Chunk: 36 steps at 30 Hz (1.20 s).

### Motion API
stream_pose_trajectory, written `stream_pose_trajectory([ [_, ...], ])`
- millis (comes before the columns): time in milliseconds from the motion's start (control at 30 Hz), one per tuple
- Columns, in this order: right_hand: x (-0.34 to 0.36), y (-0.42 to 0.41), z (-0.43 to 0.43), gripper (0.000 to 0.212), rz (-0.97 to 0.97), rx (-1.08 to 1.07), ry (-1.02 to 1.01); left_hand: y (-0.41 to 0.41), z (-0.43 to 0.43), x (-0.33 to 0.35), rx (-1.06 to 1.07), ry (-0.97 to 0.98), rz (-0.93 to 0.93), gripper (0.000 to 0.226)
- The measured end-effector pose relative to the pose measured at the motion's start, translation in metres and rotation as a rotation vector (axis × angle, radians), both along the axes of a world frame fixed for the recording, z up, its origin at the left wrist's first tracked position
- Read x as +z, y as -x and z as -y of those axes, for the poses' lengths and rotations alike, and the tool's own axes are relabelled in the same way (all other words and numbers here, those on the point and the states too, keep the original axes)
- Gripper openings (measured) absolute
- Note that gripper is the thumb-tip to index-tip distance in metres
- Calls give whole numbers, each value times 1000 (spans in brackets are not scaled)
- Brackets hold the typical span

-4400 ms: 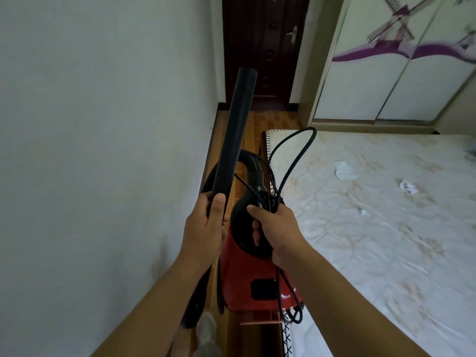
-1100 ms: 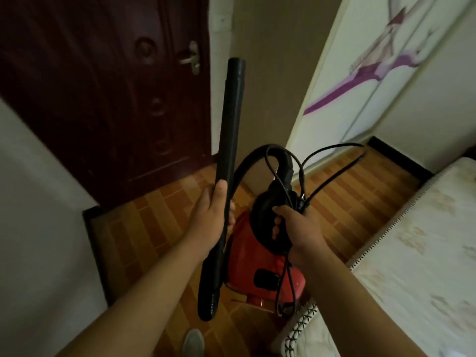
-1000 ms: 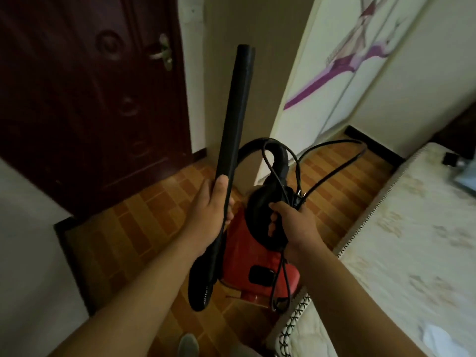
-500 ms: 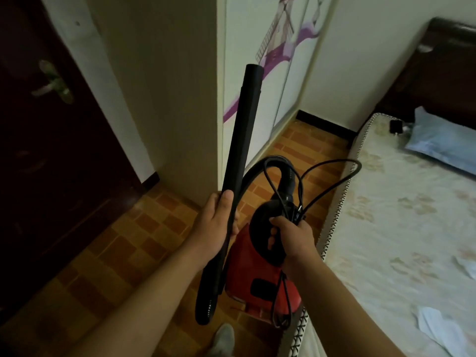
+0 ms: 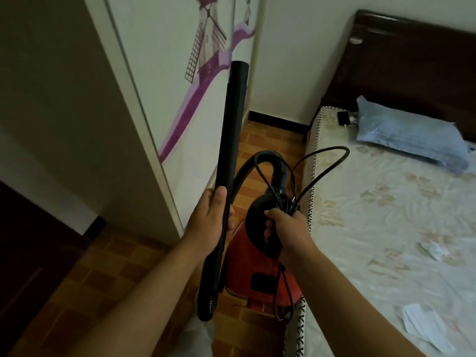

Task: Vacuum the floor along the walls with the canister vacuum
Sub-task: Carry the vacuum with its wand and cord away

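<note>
wardrobe (image 5: 164,73): windmill print | floor (image 5: 98,276): brown tiles | bed (image 5: 373,240): floral mattress | pillow (image 5: 409,135): blue | headboard (image 5: 412,55): dark wood | wall (image 5: 301,52): white

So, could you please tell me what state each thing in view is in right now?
left hand: grips the wand.
right hand: grips the canister vacuum handle and cord.
wand: raised, tip up, off the floor.
canister vacuum: carried by its handle.
cord: looped, bunched in the right hand.
wardrobe doors: shut.
mattress: bare, paper scraps on it.

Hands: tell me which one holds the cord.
The right hand: it grips the vacuum handle with the cord bunched in. The left hand grips only the black tube.
</note>
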State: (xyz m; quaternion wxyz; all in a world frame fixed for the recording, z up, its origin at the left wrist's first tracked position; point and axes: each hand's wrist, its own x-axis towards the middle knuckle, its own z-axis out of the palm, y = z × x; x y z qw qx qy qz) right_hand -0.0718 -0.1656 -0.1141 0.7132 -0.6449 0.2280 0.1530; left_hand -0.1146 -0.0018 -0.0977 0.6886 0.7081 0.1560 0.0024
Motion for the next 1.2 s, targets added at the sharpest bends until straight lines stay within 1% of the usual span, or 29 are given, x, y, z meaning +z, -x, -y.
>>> stream_pose_trajectory([
  [133,3,-60,-8,15,-13,-64,40,-67,-12,-2,-35,14,-32,50],
  [267,12,-115,-7,13,20,-117,44,-135,-15,0,-97,0,-49,52],
  [467,16,-193,6,13,46,-141,31,-228,2,6,-150,-29,-54,38],
  [533,12,-224,14,12,38,-149,19,-260,10,6,-142,-38,-49,38],
  [633,2,-274,30,13,10,-151,-1,-309,25,4,-96,-49,-49,45],
  [800,-8,-354,58,14,-1,-121,-52,-383,52,3,-66,-111,-58,51],
  [1000,-6,-445,77,18,1,-84,-37,-465,66,12,-10,-98,-52,49],
  [1200,-12,-537,76,15,-34,-94,-41,-559,65,-3,-16,-88,-84,51],
])
